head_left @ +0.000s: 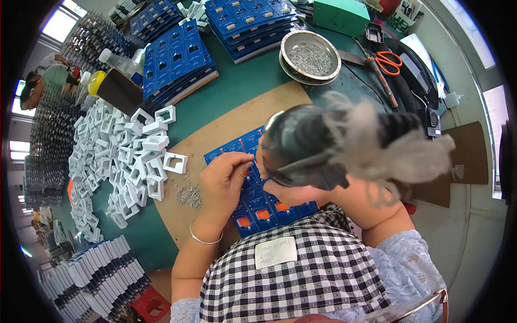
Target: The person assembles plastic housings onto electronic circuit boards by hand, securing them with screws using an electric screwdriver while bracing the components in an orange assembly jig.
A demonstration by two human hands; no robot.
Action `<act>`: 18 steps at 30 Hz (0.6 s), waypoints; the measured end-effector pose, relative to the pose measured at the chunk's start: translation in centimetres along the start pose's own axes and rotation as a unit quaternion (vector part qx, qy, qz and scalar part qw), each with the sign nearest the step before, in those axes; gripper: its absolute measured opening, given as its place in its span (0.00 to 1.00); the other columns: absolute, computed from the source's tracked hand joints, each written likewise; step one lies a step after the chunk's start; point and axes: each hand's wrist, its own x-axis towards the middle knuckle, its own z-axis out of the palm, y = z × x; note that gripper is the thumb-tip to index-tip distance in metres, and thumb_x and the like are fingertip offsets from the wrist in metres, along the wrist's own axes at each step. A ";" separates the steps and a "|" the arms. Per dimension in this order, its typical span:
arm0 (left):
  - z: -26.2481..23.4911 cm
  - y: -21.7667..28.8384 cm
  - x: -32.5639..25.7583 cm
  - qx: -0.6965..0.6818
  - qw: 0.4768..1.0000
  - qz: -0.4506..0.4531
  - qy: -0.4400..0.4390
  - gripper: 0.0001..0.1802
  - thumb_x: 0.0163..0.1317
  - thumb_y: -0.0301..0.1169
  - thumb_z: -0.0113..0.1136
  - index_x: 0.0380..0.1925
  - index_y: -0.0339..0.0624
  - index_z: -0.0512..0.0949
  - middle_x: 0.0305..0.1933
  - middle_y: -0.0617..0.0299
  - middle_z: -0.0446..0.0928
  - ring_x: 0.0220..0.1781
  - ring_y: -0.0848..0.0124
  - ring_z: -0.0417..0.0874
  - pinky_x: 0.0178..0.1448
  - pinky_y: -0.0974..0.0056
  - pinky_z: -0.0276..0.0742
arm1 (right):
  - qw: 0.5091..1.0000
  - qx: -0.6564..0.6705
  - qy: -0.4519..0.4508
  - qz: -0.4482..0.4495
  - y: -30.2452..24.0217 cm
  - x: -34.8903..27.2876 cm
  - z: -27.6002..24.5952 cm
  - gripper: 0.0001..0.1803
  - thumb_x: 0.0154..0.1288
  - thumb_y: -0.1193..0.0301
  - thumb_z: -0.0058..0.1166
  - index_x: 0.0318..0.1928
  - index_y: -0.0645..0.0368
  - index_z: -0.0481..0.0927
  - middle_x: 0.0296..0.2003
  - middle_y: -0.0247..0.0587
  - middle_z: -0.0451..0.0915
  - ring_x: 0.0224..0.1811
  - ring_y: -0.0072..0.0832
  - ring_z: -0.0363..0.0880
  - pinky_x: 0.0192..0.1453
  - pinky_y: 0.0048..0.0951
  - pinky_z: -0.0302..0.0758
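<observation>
A blue circuit board panel (253, 199) with orange squares lies before me on a brown board (186, 141). My left hand (223, 177) is over the panel's left part, thumb and forefinger pinched together; whatever small thing they hold, I cannot make out. Over the panel's right side rests my right hand (291, 194), its fingers mostly hidden behind a dark ribbed hose with a rounded head (307, 145). A pale, blurred strip of cloth or plastic (377, 132) is tied round the hose. Left of my left hand lies a heap of tiny metal pieces (188, 195).
White plastic frames (129, 156) cover the left of the green table. Stacked blue panels (177, 59) stand behind. A metal bowl (285, 59) holds small metal parts at the back, beside a soldering iron (381, 81), orange-handled scissors (389, 63) and a green box (340, 16). A person (54, 81) is at far left.
</observation>
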 end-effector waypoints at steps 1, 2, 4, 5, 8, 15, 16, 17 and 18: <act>-0.3 0.1 0.0 -0.025 0.999 -0.036 0.001 0.06 0.57 0.20 0.64 0.35 0.39 0.82 0.32 0.59 0.82 0.32 0.69 0.83 0.37 0.66 0.78 | 0.998 -0.058 0.013 -0.033 0.1 0.1 0.2 0.34 0.44 0.72 0.70 0.54 0.62 0.70 0.37 0.40 0.80 0.39 0.24 0.78 0.48 0.28 0.75; -0.6 0.2 0.0 -0.024 0.999 -0.035 0.002 0.06 0.57 0.20 0.64 0.35 0.39 0.82 0.32 0.59 0.82 0.32 0.69 0.83 0.37 0.66 0.78 | 0.991 -0.116 0.027 -0.066 0.2 0.1 0.3 0.38 0.41 0.71 0.74 0.56 0.65 0.72 0.40 0.40 0.81 0.40 0.23 0.79 0.50 0.28 0.76; -1.0 0.3 0.0 0.016 0.998 -0.026 -0.058 0.06 0.58 0.20 0.63 0.36 0.38 0.82 0.33 0.59 0.83 0.31 0.71 0.83 0.37 0.68 0.79 | 0.997 0.047 0.067 0.013 1.4 -0.8 0.0 0.36 0.43 0.72 0.72 0.56 0.64 0.71 0.39 0.41 0.81 0.39 0.25 0.80 0.48 0.29 0.76; -0.5 -0.7 -0.5 -0.028 0.995 -0.070 -0.067 0.07 0.58 0.21 0.63 0.37 0.38 0.83 0.34 0.58 0.84 0.33 0.71 0.84 0.39 0.68 0.79 | 0.968 0.208 0.105 0.094 1.8 -1.2 -0.3 0.35 0.45 0.73 0.70 0.55 0.63 0.70 0.38 0.41 0.80 0.38 0.26 0.80 0.47 0.31 0.77; 1.1 0.8 -0.2 -0.073 0.991 -0.089 -0.064 0.06 0.59 0.21 0.63 0.36 0.39 0.83 0.35 0.57 0.84 0.35 0.70 0.85 0.39 0.68 0.80 | 0.922 0.323 0.214 0.013 2.9 -1.0 -2.2 0.31 0.59 0.58 0.59 0.57 0.55 0.61 0.30 0.43 0.75 0.28 0.35 0.79 0.34 0.35 0.78; 4.0 0.4 0.9 0.074 0.976 0.096 -0.178 0.09 0.49 0.24 0.69 0.31 0.41 0.82 0.33 0.58 0.83 0.36 0.61 0.83 0.41 0.61 0.78 | 0.877 0.322 0.349 -0.067 2.0 -3.6 -6.0 0.29 0.60 0.52 0.55 0.57 0.51 0.65 0.29 0.38 0.73 0.27 0.33 0.77 0.33 0.36 0.75; 4.5 0.2 1.1 0.084 0.973 0.107 -0.188 0.08 0.48 0.24 0.69 0.30 0.41 0.81 0.31 0.59 0.82 0.35 0.61 0.82 0.41 0.61 0.77 | 0.880 0.318 0.344 -0.083 1.6 -3.7 -6.4 0.30 0.60 0.51 0.55 0.58 0.51 0.65 0.29 0.38 0.73 0.27 0.33 0.77 0.34 0.35 0.74; 4.8 0.1 1.3 0.094 0.969 0.117 -0.197 0.08 0.48 0.24 0.70 0.29 0.41 0.81 0.30 0.59 0.81 0.34 0.62 0.80 0.41 0.60 0.75 | 0.882 0.313 0.338 -0.098 1.3 -3.8 -6.6 0.30 0.60 0.51 0.54 0.58 0.50 0.65 0.29 0.38 0.72 0.27 0.32 0.76 0.34 0.35 0.73; 5.3 0.0 1.3 0.094 0.969 0.123 -0.192 0.08 0.47 0.25 0.70 0.28 0.41 0.80 0.29 0.61 0.78 0.34 0.62 0.77 0.41 0.60 0.72 | 0.887 0.299 0.337 -0.101 1.0 -4.0 -6.7 0.31 0.59 0.51 0.54 0.58 0.51 0.65 0.28 0.38 0.72 0.26 0.32 0.77 0.33 0.35 0.73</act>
